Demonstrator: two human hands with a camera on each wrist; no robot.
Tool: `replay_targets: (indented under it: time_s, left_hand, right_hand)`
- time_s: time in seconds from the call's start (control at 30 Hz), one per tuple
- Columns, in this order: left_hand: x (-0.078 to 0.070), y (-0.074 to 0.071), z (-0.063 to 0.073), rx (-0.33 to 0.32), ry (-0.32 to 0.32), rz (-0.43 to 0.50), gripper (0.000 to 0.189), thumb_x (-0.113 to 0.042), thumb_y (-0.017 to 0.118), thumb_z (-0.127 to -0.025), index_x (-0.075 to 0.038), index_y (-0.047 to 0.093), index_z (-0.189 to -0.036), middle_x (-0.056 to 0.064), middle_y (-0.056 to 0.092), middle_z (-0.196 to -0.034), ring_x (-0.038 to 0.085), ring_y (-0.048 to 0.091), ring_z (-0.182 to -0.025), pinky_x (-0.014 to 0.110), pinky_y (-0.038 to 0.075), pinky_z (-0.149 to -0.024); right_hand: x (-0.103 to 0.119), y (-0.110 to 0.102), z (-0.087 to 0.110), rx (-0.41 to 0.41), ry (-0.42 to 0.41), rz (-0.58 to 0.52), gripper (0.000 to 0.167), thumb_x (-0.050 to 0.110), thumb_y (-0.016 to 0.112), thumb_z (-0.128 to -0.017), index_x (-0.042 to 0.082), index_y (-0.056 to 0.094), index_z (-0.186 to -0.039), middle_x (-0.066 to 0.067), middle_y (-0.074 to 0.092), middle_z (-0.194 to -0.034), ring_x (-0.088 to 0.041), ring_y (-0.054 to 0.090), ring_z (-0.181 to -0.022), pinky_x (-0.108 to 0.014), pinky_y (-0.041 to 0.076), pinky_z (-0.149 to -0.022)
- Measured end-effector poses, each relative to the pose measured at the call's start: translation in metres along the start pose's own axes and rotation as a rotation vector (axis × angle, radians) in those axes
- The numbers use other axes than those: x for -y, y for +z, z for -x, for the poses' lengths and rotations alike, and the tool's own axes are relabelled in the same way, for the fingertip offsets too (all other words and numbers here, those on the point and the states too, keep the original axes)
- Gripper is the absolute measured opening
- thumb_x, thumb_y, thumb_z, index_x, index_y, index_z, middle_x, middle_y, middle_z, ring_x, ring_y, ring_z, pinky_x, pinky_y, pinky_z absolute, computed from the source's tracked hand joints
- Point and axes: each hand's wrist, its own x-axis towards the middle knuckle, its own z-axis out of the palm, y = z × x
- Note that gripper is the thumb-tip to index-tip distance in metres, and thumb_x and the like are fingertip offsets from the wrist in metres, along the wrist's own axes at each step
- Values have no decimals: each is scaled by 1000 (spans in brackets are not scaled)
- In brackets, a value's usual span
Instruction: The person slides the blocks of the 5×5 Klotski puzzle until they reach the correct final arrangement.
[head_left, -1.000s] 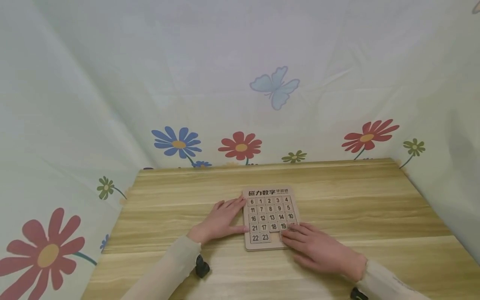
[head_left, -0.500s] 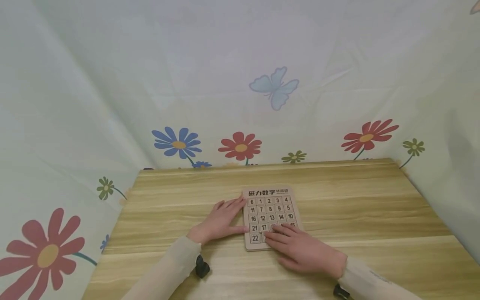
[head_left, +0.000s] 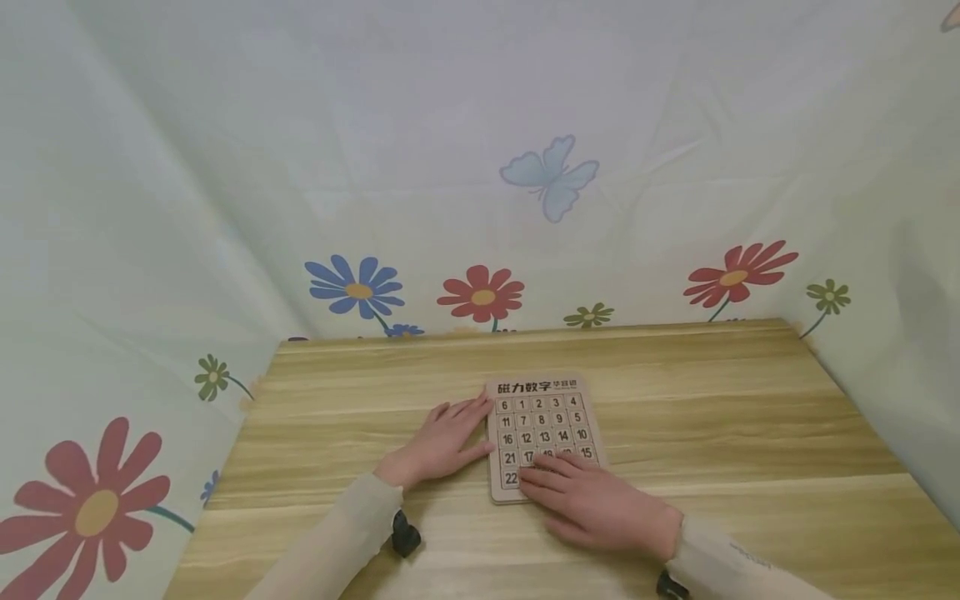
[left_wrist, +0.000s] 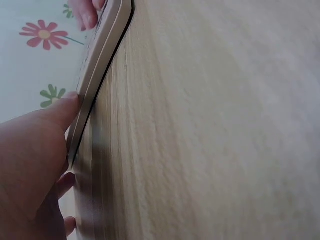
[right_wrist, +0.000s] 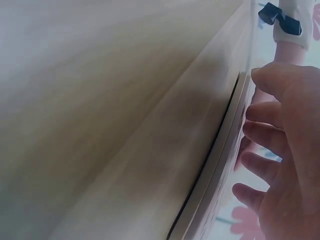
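A number sliding puzzle (head_left: 537,387), a wooden board with a dark printed heading and square numbered tiles, lies flat on the table. My left hand (head_left: 437,442) rests at its left side, thumb and fingertips touching the edge. In the left wrist view the thumb (left_wrist: 65,107) lies against the board's rim (left_wrist: 107,47). My right hand (head_left: 603,504) lies over the lower rows, fingers extended across the tiles and hiding most of the bottom row. Tiles 22, 21 and 15 (head_left: 586,453) show around it. The right wrist view shows its fingers (right_wrist: 262,135) slightly bent over the board's face.
The wood-grain table (head_left: 705,400) reaches back to a white curtain (head_left: 420,125) printed with flowers and a butterfly. Dark clip-like devices (head_left: 406,534) sit at both sleeve cuffs.
My right hand has moved left across the bottom row, from the lower right corner to near tile 22. The gap beside 23 is now covered. My left hand stays at the edge.
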Motion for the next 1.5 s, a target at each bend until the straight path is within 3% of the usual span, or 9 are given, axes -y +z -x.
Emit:
replay_targets:
  time_s: [0.23,0.57,0.77,0.97,1.23,1.5]
  left_hand:
    - [3,5,0,-10,-1,-1,72,-50,49,-108,-12,30,-165,7,25,-172,32,30,-155,65,20,-123]
    - [0,2,0,-23,7,-26,66,-46,46,-110,-9,33,-164,10,27,-171,34,33,-154,66,22,-121]
    - [4,6,-1,-6,-8,-29,68,-49,44,-110,-12,29,-166,7,22,-173,32,30,-155,64,20,-123]
    - [1,3,1,-32,27,-23,66,-44,47,-110,-7,34,-163,13,29,-170,37,35,-152,67,23,-120]
    - [6,9,-1,-41,18,-33,67,-47,46,-110,-11,33,-164,9,27,-171,33,34,-153,65,23,-121]
    - [3,5,0,-36,32,-19,66,-45,47,-110,-8,34,-163,12,28,-171,36,34,-153,67,23,-120]
  right_hand:
    - [5,3,-18,31,-14,-21,55,37,52,-109,15,47,-158,-2,44,-164,-28,39,-151,-51,34,-122]
    - [-7,-3,-4,23,21,-29,51,35,57,-107,13,54,-154,-4,50,-159,-31,44,-148,-54,35,-121]
    - [-12,-1,-23,40,59,-83,54,37,54,-108,12,50,-156,-5,46,-162,-31,40,-150,-55,31,-122]
    - [-13,-2,-33,103,81,-67,55,37,53,-108,12,49,-157,-4,45,-163,-31,38,-152,-55,31,-123]
    - [-5,-5,-26,98,0,-13,55,38,54,-108,11,50,-156,-6,46,-162,-30,41,-150,-53,35,-121]
    - [-27,-4,-41,98,107,-60,60,41,53,-108,8,47,-157,-9,42,-165,-34,39,-151,-57,33,-121]
